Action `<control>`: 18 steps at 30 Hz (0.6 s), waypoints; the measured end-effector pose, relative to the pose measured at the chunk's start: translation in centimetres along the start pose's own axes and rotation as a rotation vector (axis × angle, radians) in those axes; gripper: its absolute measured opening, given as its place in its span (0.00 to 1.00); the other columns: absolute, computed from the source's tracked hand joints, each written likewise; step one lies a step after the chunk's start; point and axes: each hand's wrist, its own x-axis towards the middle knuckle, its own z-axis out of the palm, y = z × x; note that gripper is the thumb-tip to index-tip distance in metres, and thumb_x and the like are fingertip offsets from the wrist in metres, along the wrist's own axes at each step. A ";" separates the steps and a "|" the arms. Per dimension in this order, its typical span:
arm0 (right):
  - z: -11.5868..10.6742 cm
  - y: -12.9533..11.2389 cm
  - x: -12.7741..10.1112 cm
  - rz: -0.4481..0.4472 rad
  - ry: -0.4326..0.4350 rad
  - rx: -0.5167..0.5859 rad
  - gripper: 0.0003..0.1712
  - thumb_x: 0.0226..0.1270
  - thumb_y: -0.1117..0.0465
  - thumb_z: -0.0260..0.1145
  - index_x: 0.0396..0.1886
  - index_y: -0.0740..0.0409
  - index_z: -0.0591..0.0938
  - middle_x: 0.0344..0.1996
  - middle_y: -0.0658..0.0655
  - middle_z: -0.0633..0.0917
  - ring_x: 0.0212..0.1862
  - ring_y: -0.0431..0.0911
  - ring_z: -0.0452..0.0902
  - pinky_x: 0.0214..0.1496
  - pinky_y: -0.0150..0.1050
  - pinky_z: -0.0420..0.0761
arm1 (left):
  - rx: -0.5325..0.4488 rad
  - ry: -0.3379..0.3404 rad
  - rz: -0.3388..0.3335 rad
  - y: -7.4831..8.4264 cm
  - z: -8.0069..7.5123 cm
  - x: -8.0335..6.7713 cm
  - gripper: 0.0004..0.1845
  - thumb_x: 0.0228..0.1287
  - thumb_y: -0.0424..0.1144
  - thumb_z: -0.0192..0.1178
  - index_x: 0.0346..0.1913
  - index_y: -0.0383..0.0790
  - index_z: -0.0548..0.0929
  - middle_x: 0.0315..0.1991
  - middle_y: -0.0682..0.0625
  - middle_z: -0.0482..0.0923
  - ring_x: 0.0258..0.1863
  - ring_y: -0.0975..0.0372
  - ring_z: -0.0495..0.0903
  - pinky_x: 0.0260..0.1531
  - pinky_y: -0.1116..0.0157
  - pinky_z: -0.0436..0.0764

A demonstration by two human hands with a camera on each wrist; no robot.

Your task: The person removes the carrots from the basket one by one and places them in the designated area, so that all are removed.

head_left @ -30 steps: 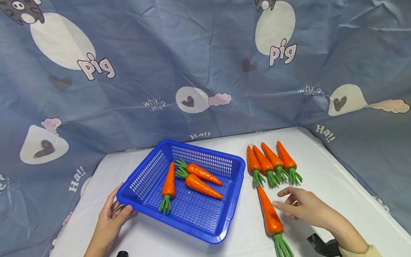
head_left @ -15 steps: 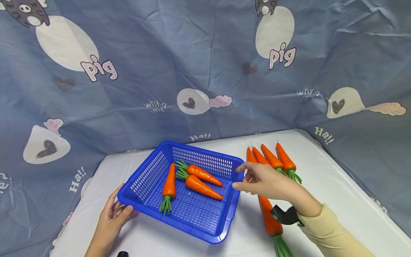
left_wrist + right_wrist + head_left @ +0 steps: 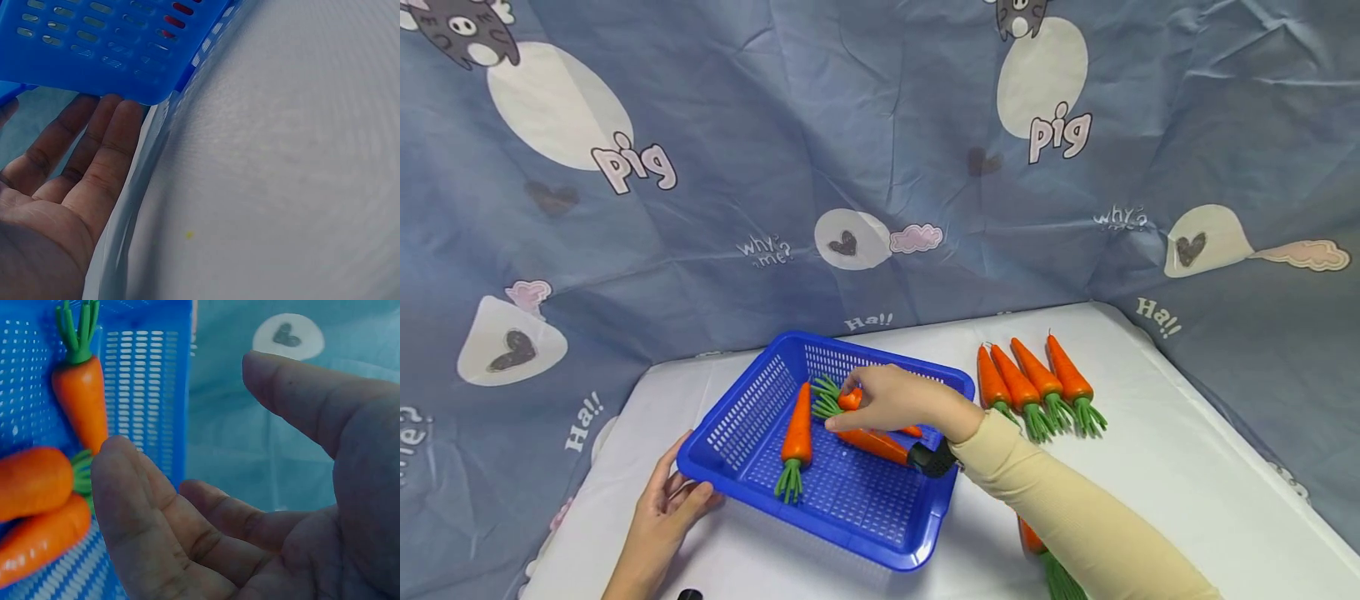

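Hovering: R hand [image 3: 898, 402] w/ fingers wide, over 2 carrots [image 3: 874, 444] in blue plastic basket [image 3: 850, 496]; L hand [image 3: 662, 512] touching its corner, fingers relaxed.

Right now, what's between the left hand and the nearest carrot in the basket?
The head view shows the basket's corner rim, then bare basket floor.

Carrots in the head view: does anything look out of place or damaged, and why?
Yes: a lone carrot, partly hidden by the sleeve, lies apart from the side-by-side row of four carrots. Inside the basket, the leftmost carrot lies at an angle to the other two carrots. No damage shows.
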 end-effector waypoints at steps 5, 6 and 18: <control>1.3 -1.1 3.4 0.013 -0.043 0.042 0.37 0.74 0.44 0.74 0.68 0.67 0.77 0.32 0.62 0.90 0.31 0.49 0.87 0.35 0.32 0.87 | -0.015 -0.006 0.008 0.0 -0.1 0.1 0.40 0.80 0.26 0.58 0.86 0.48 0.56 0.56 0.63 0.87 0.49 0.68 0.90 0.46 0.66 0.93; 1.6 -1.3 4.0 0.016 -0.053 0.055 0.37 0.74 0.45 0.74 0.68 0.68 0.77 0.33 0.63 0.90 0.31 0.48 0.87 0.37 0.33 0.89 | -0.020 -0.009 0.015 0.1 -0.1 0.2 0.40 0.80 0.26 0.58 0.86 0.48 0.55 0.56 0.63 0.87 0.49 0.68 0.90 0.46 0.66 0.93; 5.2 -1.5 7.7 0.127 -0.167 0.193 0.24 0.74 0.48 0.75 0.32 0.67 0.85 0.24 0.58 0.84 0.25 0.47 0.82 0.41 0.43 0.94 | -0.027 -0.023 0.025 0.2 0.3 -0.1 0.41 0.81 0.27 0.56 0.88 0.48 0.50 0.61 0.71 0.82 0.57 0.72 0.86 0.52 0.71 0.90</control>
